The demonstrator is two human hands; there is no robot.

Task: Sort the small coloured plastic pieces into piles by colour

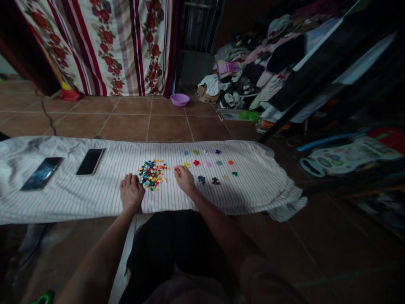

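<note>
A heap of small mixed-colour pieces [153, 174] lies on the striped cloth [110, 196]. My left hand [131, 191] rests flat on the cloth at the heap's left edge, fingers stretched forward. To the right of the heap, my right hand [184, 178] pinches a small red piece [176, 169]. Beyond it are little single-colour piles: yellow pieces [186, 165], red pieces [196, 162], pink pieces [207, 164], orange pieces [230, 162], dark grey pieces [201, 180], brown pieces [215, 181] and several others. The pieces are too small to name exactly.
Two phones, a dark one [41, 173] and a light-edged one [90, 162], lie on the cloth at left. A purple basin [180, 100] stands on the tiled floor before a flowered curtain [107, 46]. Clothes [249, 71] are heaped at the back right.
</note>
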